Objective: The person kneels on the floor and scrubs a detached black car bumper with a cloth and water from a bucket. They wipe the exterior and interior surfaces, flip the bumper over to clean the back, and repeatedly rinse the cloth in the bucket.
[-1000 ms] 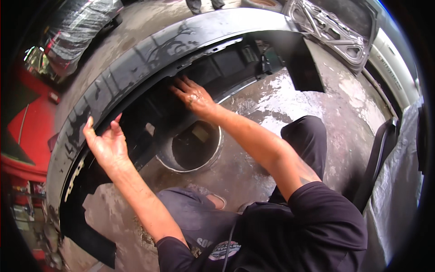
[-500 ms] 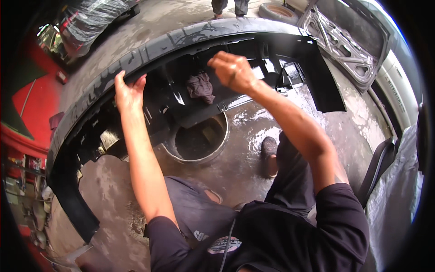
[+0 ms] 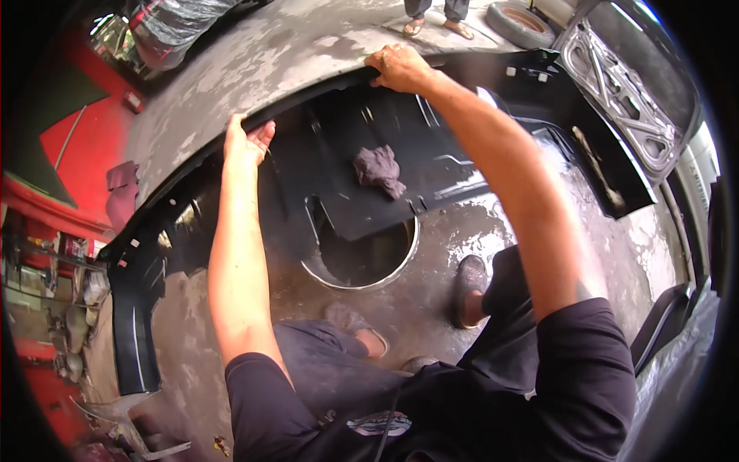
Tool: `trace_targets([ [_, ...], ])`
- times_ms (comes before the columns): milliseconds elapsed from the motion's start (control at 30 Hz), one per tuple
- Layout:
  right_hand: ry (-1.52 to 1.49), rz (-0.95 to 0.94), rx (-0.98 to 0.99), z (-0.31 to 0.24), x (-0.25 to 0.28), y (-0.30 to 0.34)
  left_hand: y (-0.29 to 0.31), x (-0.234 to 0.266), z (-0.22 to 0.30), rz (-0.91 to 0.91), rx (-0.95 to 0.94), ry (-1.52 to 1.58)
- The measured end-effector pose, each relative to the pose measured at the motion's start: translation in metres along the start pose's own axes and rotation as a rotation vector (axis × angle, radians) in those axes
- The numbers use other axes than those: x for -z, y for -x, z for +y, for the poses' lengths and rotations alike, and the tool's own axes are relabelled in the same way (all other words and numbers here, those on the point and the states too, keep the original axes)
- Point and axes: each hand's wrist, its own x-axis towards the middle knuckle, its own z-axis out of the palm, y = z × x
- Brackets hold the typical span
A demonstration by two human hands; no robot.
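A long, curved black car bumper (image 3: 308, 177) spans the view in front of me, its hollow inner side facing me. My left hand (image 3: 248, 140) is hooked over the bumper's far rim, left of the middle, thumb outside and fingers inside. Farther right, my right hand (image 3: 400, 69) is closed round the same rim, knuckles up and fingertips partly hidden. A crumpled dark purple-grey rag (image 3: 379, 171) lies on the bumper's inner face between my arms. Under the near edge stands a round, open drum-like container (image 3: 362, 286), partly covered by the bumper.
Wet concrete floor (image 3: 439, 231) lies around my shoes. A person's sandalled feet (image 3: 439, 29) and a tyre (image 3: 520, 25) are beyond the bumper. An upright car panel (image 3: 616, 92) stands at right. Red car parts (image 3: 73, 146) and shelving (image 3: 58, 269) are at left.
My right hand has come from above the bumper's inside onto its far rim. The bumper has tilted, so its grey outer face no longer shows. The rag remains on it.
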Motion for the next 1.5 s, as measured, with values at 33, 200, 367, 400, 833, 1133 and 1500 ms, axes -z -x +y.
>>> trace_targets([
  [33, 0.009, -0.067, 0.038, 0.002, -0.002, -0.001, 0.001, 0.005, -0.009, 0.014, 0.014, -0.025],
  [200, -0.221, -0.084, 0.151, 0.003, -0.014, 0.017, 0.033, 0.026, -0.047, 0.067, -0.027, -0.071],
  [367, -0.145, 0.025, 0.146, -0.010, -0.020, 0.028, 0.115, -0.006, -0.130, -0.363, -0.277, -0.755],
  [400, -0.133, 0.011, 0.106, -0.015, -0.024, 0.025, 0.144, -0.016, -0.163, -0.449, -0.552, -0.938],
  [833, 0.108, -0.042, 0.142, -0.069, -0.005, 0.006, 0.214, 0.055, -0.199, -0.414, -0.856, -1.247],
  [1133, 0.067, 0.134, 0.275, -0.067, 0.039, 0.003, 0.258, 0.083, -0.186, -0.572, -0.608, -1.176],
  [1500, 0.009, 0.457, 0.245, -0.027, 0.112, 0.031, 0.165, 0.095, -0.242, -0.775, -0.437, -1.537],
])
